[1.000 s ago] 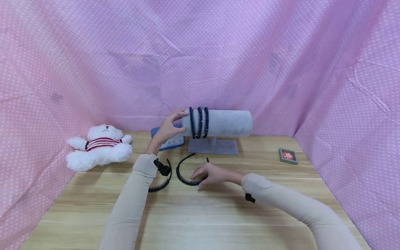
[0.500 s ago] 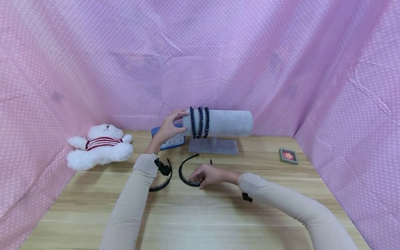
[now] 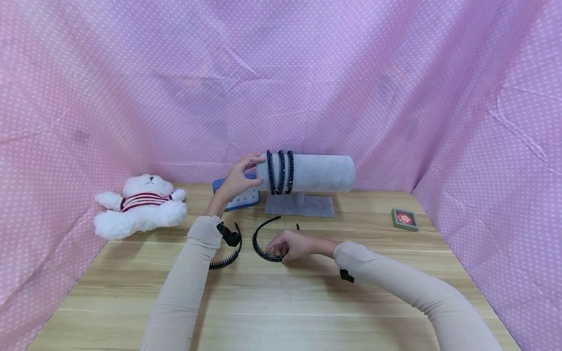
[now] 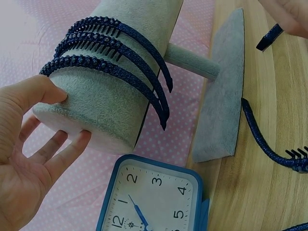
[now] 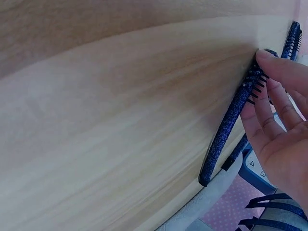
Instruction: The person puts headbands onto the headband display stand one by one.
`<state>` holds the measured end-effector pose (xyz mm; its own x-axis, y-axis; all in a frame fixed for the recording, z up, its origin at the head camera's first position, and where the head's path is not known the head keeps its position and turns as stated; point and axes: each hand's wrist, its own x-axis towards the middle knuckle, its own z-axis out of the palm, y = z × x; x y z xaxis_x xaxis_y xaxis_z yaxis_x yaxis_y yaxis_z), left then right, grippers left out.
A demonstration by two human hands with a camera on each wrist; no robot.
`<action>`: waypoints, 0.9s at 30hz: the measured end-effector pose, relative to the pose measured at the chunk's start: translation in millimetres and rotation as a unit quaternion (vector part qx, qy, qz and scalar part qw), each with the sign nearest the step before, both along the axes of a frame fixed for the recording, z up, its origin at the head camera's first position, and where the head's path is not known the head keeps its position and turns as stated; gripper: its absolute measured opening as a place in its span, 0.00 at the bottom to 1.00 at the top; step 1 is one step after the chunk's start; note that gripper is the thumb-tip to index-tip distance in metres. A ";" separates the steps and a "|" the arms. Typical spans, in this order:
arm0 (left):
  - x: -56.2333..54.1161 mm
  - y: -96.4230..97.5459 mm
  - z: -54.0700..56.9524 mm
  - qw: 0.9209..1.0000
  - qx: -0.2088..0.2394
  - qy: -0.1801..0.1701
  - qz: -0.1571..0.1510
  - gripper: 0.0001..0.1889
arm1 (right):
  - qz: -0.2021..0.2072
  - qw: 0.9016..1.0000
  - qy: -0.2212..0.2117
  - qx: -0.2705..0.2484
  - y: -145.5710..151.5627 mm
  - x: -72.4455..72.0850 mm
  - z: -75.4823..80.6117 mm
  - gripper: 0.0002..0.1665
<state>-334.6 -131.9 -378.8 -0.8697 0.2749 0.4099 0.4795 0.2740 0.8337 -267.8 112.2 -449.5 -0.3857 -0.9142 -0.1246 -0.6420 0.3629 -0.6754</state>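
A grey velvet T-bar display stand [image 3: 322,173] stands at the back of the table, its roll lying level. Three dark blue beaded comb-tooth headbands [image 4: 101,42] sit side by side around the roll near its left end. My left hand [image 3: 236,181] holds that left end, thumb on the roll's side and fingertips at its end face. Lower down, my right hand [image 3: 296,244] pinches another toothed headband [image 5: 224,130] between thumb and fingers at the front of its curve. One more headband [image 3: 228,262] lies to the left, partly hidden behind my left forearm.
Behind my left hand a blue-rimmed clock [image 4: 192,192] leans back beside the stand. A white plush bear [image 3: 145,209] in a striped sweater lies at the left. A small framed picture [image 3: 405,219] sits at the right. Pink dotted cloth [image 3: 281,73] encloses the table.
My right hand's fingers have closed on the headband, which has shifted slightly to the right on the table. My left hand has stayed on the stand's end.
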 end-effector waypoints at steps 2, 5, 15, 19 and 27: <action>-0.5 -0.4 -0.3 1.000 -0.001 0.000 0.001 0.27 | -0.002 1.000 0.008 0.008 1.2 0.3 3.4 0.29; 0.2 -0.8 0.2 1.000 -0.004 -0.001 0.004 0.27 | -0.004 1.000 0.018 0.023 3.6 0.3 8.9 0.27; -1.9 -0.2 -1.1 1.000 0.005 0.008 -0.003 0.28 | 0.018 0.999 0.022 0.022 13.9 -4.5 30.9 0.24; -2.4 -0.1 -2.3 1.000 0.010 0.001 -0.005 0.29 | 0.021 0.999 0.020 0.013 20.6 -6.0 44.3 0.23; -2.0 -0.8 -2.8 1.000 -0.005 0.011 0.006 0.28 | -0.045 0.999 0.000 -0.020 44.4 -13.4 72.1 0.21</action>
<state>-336.5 -132.7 -381.5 -0.8638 0.2676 0.4268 0.4945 0.2880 0.8201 -281.2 156.7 -377.4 -0.4658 -0.8804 -0.0888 -0.6076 0.3912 -0.6912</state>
